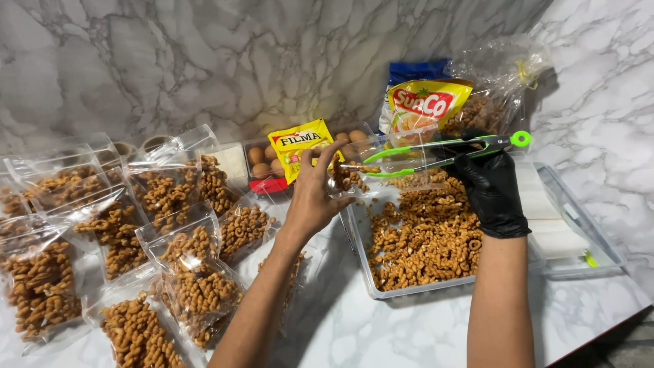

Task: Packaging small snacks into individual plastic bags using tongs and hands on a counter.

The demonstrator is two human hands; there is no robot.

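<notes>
Marble desk point(381, 327), filled bags point(170, 252) on left. Left hand point(313, 194) pinches clear pouch point(388, 160) over snack tray point(371, 279). Gloved right hand point(492, 191) grips green tongs point(436, 153), tips inside pouch.

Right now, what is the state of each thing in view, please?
left hand: bare, holding the clear pouch
clear pouch: open, partly filled
right hand: gloved, gripping the tongs
tongs: tips inside the pouch
tray: holding loose twisted snacks
filled pouches: lying on the counter
</notes>
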